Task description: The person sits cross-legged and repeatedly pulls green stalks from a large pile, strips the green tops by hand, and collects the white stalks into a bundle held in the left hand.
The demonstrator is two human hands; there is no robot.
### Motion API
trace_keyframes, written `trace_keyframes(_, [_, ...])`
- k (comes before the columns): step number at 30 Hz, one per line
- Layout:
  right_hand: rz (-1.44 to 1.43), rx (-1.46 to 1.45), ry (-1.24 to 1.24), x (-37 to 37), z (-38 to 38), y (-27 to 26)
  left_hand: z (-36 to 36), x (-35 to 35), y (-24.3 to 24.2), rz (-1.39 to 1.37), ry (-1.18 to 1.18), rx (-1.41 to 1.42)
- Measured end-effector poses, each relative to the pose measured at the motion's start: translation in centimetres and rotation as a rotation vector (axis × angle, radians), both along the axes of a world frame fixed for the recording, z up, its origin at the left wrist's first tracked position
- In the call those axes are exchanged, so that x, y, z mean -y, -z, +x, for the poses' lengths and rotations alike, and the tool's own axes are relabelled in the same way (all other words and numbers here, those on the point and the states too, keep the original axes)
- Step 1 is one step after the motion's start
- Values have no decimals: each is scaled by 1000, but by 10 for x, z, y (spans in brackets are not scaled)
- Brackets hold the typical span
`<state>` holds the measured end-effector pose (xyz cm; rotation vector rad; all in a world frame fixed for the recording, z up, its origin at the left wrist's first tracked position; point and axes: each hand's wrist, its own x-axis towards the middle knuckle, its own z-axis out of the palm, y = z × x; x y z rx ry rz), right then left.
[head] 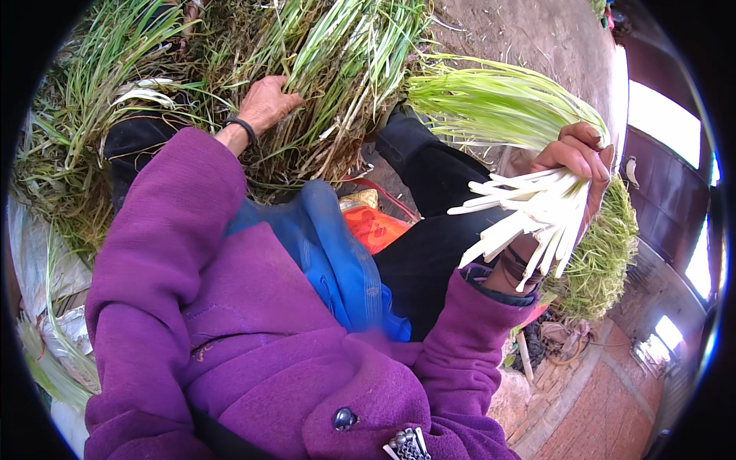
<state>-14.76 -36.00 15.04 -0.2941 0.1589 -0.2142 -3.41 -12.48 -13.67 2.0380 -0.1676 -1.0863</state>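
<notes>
My right hand (pixel 575 164) is closed around a bunch of long scallion-like stalks (pixel 506 100). Their clean white stem ends (pixel 535 215) fan out below the fist, and the yellow-green leaves spread to the left. At the upper left, my left hand (pixel 267 106) reaches into a large heap of similar uncleaned plants (pixel 339 109), with brown, withered leaves among the green. Its thumb and finger close on some leafy stalks (pixel 305 66); the fingertips are partly hidden.
Another heap of green plants (pixel 601 259) stands beyond my right wrist. A blue cloth (pixel 339 259) covers my lap, next to a red-orange bag (pixel 376 227). At far left lie pale sheeting (pixel 43 259) and more long stalks (pixel 54 368). Brick paving (pixel 598 397) shows at lower right.
</notes>
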Motion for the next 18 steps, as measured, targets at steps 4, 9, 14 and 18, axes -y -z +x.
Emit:
trace_keyframes(4, [-2, 20, 3, 3, -4, -1, 0, -7, -41, -155, -18, 411])
trace_keyframes(9, [-16, -19, 45, -2, -7, -6, -6, -22, -75, -399, -103, 504])
trace_keyframes(14, [-38, -30, 69, -4, -3, -6, 0, -46, -62, -106, 72, 383])
trace_keyframes(18, [-55, -35, 34, -5, -2, -4, -3, -48, -49, -106, 5, 487])
